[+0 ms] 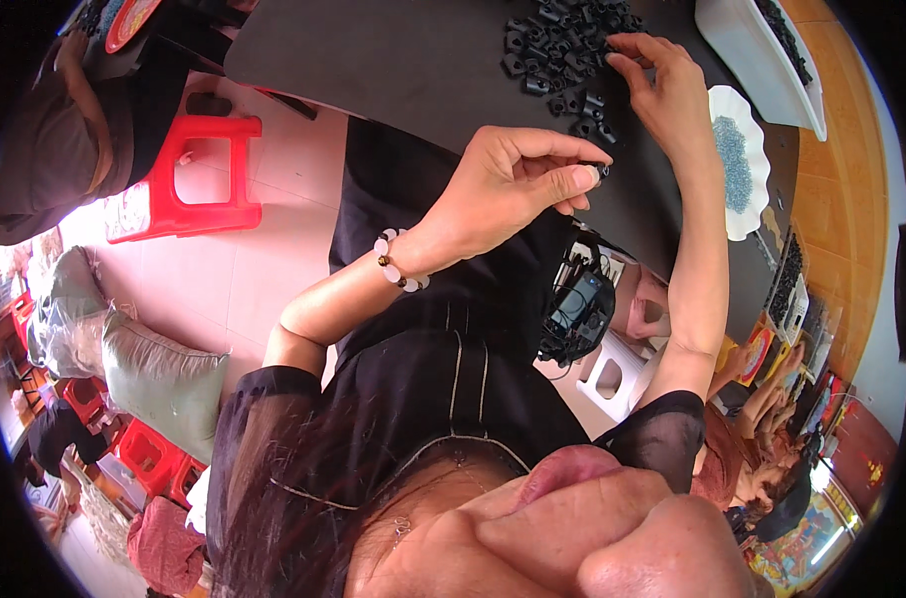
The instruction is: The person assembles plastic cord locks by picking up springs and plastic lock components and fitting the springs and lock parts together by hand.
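Note:
My left hand (517,194) pinches a small black plastic part (600,171) between thumb and forefinger, just off the table's near edge. Most of that part is hidden by the fingertips. A white and dark bead bracelet circles the left wrist. Farther off and to the right, my right hand (662,88) reaches to the right side of a heap of black plastic parts (557,55). Its thumb and forefinger close around one black piece at the heap's edge, mostly covered by the fingers. Several loose parts trail from the heap toward me.
The dark table (373,60) carries a white scalloped dish (760,189) of small blue-grey pieces. Beyond it stands a white bin (747,50) with black parts. A red stool (244,179) and a grey-green cushion (164,379) are at left; a white stool (612,374) is under the table. Other people sit nearby.

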`<state>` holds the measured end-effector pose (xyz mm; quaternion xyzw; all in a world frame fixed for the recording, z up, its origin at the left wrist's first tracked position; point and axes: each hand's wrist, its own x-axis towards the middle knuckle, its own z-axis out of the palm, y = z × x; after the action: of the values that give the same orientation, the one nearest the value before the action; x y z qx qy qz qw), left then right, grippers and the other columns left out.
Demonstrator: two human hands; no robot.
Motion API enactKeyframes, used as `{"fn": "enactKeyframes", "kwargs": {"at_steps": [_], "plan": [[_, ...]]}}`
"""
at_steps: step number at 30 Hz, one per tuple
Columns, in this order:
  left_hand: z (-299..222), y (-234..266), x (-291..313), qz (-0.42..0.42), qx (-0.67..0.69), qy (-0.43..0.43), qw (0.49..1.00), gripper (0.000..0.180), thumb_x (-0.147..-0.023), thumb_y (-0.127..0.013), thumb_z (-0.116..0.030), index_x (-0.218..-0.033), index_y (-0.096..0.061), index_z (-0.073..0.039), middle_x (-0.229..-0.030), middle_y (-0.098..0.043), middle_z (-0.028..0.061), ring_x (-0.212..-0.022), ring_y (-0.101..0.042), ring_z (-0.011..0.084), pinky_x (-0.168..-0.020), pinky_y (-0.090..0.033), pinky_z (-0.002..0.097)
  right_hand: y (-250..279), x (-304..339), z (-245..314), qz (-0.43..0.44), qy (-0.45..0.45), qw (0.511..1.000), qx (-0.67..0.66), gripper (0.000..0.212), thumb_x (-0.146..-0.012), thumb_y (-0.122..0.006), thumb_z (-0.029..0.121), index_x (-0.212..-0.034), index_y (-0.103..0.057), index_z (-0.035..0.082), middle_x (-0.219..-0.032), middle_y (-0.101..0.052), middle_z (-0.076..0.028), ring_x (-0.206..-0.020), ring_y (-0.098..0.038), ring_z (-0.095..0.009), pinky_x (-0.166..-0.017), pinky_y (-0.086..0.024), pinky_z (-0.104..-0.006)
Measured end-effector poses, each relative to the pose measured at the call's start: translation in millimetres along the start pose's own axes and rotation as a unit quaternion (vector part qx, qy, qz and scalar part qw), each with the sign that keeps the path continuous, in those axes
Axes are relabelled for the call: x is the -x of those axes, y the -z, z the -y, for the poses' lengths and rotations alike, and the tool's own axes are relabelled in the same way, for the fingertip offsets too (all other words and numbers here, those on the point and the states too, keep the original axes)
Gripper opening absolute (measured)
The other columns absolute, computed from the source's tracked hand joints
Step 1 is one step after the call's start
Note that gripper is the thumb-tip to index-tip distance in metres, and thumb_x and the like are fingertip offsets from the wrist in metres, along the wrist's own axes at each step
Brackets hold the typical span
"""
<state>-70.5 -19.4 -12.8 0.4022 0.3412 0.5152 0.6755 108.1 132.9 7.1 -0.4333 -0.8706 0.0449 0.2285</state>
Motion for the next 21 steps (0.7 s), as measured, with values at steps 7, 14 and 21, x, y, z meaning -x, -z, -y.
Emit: {"fn": "enactKeyframes", "kwargs": {"at_steps": [7, 14, 21], "plan": [[0.6, 0.3, -0.5, -0.004, -0.001, 0.004, 1.000, 0.026, -0.092, -0.066, -0.014, -0.113, -0.067, 0.001, -0.090, -0.069, 0.0072, -0.075, -0.063, 0.0080, -0.073, -0.054, 0.0223, -6.0, -0.1, -4.2, 0.033, -0.085, 0.993, -0.081, 0.021, -0.084, -0.065, 0.012, -0.104, -0.070, 0.010, -0.084, -0.069, -0.012, -0.080, -0.064, -0.030, -0.074, -0.050, -0.0392], [-0.2, -1.2, 0.9, -0.010, -0.008, 0.002, 1.000, 0.026, -0.092, -0.066, -0.015, -0.113, -0.067, 0.001, -0.088, -0.069, 0.0073, -0.074, -0.063, 0.0078, -0.072, -0.053, 0.0217, 5.9, 7.5, -2.2, 0.012, -0.057, 0.997, -0.055, 0.021, -0.084, -0.065, 0.011, -0.104, -0.071, 0.009, -0.084, -0.070, -0.013, -0.076, -0.067, -0.027, -0.072, -0.051, -0.0350], [-1.3, -2.1, 2.3, -0.018, -0.016, -0.003, 1.000, 0.026, -0.092, -0.067, -0.015, -0.113, -0.068, 0.000, -0.089, -0.069, 0.0070, -0.075, -0.062, 0.0075, -0.072, -0.053, 0.0216, 24.8, 14.0, 8.8, 0.027, -0.150, 0.977, -0.149, 0.020, -0.086, -0.069, 0.014, -0.102, -0.071, 0.002, -0.080, -0.071, -0.008, -0.071, -0.065, -0.012, -0.068, -0.050, -0.0257]]}}
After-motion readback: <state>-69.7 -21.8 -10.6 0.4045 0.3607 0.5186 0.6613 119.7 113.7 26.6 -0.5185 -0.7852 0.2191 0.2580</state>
